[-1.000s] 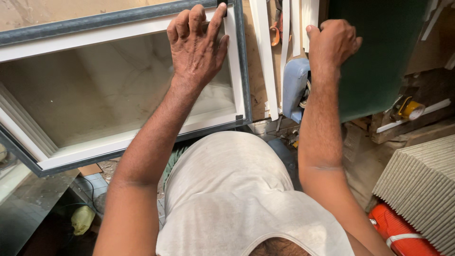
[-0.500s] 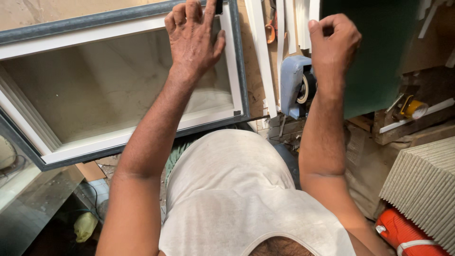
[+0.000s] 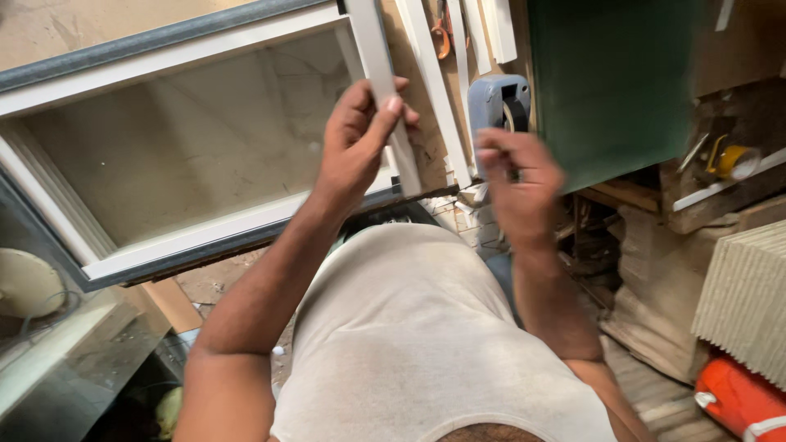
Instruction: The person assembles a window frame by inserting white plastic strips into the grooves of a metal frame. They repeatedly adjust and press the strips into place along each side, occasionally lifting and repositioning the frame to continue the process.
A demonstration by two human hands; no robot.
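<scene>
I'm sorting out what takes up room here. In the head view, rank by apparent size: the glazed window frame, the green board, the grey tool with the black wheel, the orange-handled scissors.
1. Glazed window frame
2. Green board
3. Grey tool, partly hidden behind the right hand
4. Orange-handled scissors

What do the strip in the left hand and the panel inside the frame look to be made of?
Strip: pale, smooth, straight-edged, probably plastic or painted metal trim; the left hand pinches it. Panel: likely glass, see-through with dusty smears.
</scene>
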